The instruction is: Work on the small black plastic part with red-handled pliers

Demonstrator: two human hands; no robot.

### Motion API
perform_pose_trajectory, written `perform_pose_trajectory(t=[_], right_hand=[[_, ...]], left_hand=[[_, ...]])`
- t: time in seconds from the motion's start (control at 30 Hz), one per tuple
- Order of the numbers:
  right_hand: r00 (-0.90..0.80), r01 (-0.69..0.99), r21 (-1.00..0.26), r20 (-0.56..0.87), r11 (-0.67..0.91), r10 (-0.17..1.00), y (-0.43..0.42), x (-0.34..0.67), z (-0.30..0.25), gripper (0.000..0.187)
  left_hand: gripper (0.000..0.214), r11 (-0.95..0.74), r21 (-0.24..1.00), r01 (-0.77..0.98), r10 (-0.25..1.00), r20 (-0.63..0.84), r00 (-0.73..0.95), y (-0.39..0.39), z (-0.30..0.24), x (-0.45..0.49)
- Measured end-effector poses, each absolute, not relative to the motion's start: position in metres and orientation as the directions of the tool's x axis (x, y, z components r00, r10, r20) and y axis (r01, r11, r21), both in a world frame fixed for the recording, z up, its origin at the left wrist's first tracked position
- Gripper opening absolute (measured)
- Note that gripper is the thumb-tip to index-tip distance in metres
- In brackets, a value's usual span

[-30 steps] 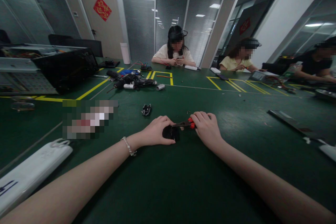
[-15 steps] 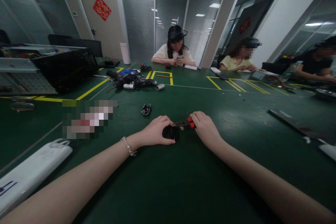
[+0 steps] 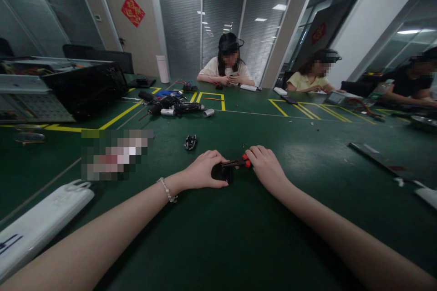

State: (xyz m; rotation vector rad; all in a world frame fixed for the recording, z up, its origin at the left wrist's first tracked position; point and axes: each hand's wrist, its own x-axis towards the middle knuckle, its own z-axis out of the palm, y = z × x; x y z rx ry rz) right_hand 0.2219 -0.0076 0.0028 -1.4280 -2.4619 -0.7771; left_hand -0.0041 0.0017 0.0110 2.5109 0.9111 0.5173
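Observation:
Between the thumb and fingers of my left hand [image 3: 205, 170] is a small black part [image 3: 223, 173], held on the green tabletop [image 3: 218, 236]. Its exact kind is too dark to make out. My right hand [image 3: 268, 163] is closed around the red handles of needle-nose pliers [image 3: 235, 163]. The jaws of the pliers point left and reach the upper edge of the black part. Small screw-like bits [image 3: 245, 145] lie just beyond the pliers. Farther off, to the left, sits a crumpled-looking black and silver piece [image 3: 190, 142].
A white power strip [image 3: 44, 220] lies by my left forearm. Tools and a grey cylinder [image 3: 208, 112] lie farther back. An opened computer case [image 3: 85, 88] stands at the left, a dark flat panel [image 3: 372, 159] lies at the right. Several people sit across the table.
The pliers have shifted slightly left with my right hand, their jaws now farther over the black part. My left hand stays in place.

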Motion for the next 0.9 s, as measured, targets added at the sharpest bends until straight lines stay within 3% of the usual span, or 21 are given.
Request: perform_pose_trajectory(t=[0.9], right_hand=[[-0.523,0.847,0.335,0.393,0.412,0.756,-0.0063,0.2215,0.0012,0.027]], left_hand=[[0.051,-0.7,0.504,0.506,0.665,0.203,0.719,0.0024,0.0102,-0.0051]])
